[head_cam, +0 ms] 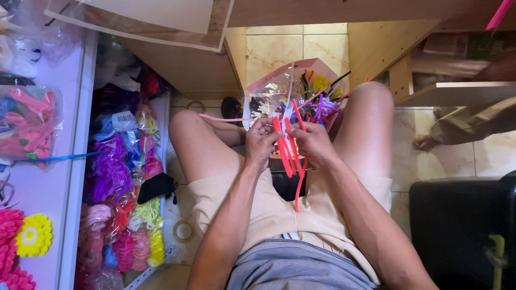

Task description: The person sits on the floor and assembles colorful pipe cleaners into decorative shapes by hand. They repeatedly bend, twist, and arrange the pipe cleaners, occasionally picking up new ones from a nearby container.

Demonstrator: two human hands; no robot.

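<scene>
Left hand [262, 140] and right hand [310, 142] both grasp a bundle of red pipe cleaners [287, 153] above the lap, just before a clear bag of mixed pipe cleaners [269, 94].

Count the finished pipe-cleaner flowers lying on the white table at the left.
3: a yellow flower near the table's edge, a pink flower just left of it, and another pink flower below. The frame edge cuts off the pink ones, so more may be hidden.

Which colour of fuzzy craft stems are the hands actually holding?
The red fuzzy stems: both the left hand and right hand grip that bunch, while the other colours stay in the clear plastic bag.
</scene>
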